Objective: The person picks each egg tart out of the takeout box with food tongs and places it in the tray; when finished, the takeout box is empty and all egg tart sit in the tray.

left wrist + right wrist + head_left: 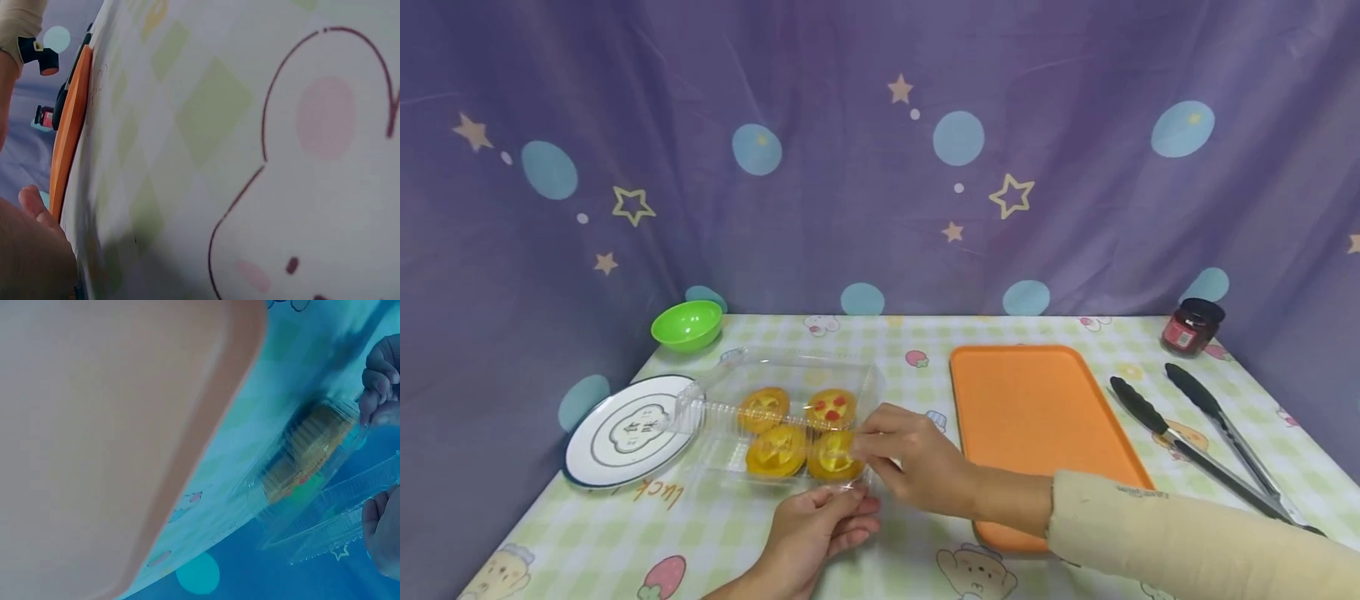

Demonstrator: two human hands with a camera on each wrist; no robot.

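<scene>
A clear plastic clamshell box on the left half of the table holds several round yellow tarts, one topped with red pieces. Its hinged lid is raised partway in the right wrist view. My right hand pinches the lid's front right edge between thumb and fingers. Below it, my left hand grips the box's front rim, thumb on top and fingers curled beneath. Only part of the left hand shows in the left wrist view, at the lower left.
A white plate lies left of the box, with a green bowl behind it. To the right are an orange tray, black-tipped metal tongs and a dark-lidded jar. My right forearm crosses the tray.
</scene>
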